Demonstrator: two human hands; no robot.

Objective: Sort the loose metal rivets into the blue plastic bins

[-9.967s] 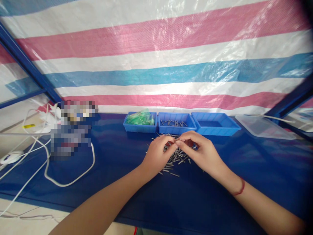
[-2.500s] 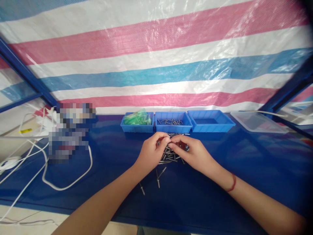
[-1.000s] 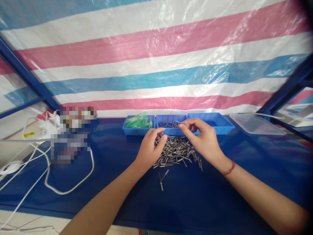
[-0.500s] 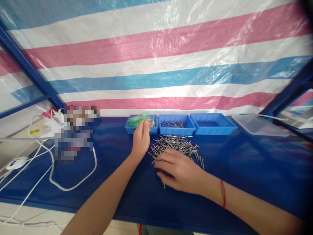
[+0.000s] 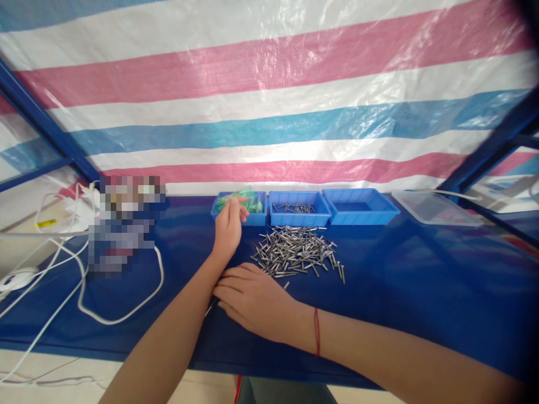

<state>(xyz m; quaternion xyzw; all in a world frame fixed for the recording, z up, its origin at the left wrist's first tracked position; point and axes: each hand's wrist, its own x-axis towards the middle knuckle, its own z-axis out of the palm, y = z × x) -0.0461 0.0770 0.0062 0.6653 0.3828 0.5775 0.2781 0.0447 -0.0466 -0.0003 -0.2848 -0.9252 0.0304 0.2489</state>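
My left hand (image 5: 229,227) is raised in front of the left blue bin, fingers curled and thumb near the index finger; whatever they hold is hidden. Green plastic bags (image 5: 252,201) fill that bin. My right hand (image 5: 256,303) is low over the table against my left forearm, fingers bent and pressed together. A thin nail-like metal pin (image 5: 210,308) shows at its fingertips, partly covered. Behind it spreads a pile of nail-like metal pins (image 5: 295,249), with one loose pin (image 5: 287,285) nearer me.
The middle blue bin (image 5: 300,216) has several metal pins inside. To its right are another blue bin (image 5: 366,217) and a clear plastic lid (image 5: 435,209). White cables (image 5: 158,283) and blurred items occupy the left of the blue table (image 5: 404,292). A striped sheet (image 5: 269,134) hangs behind.
My right hand has moved left off the front of the pile to my left forearm, uncovering more pins. My left hand stays by the left bin; the view has shifted slightly.
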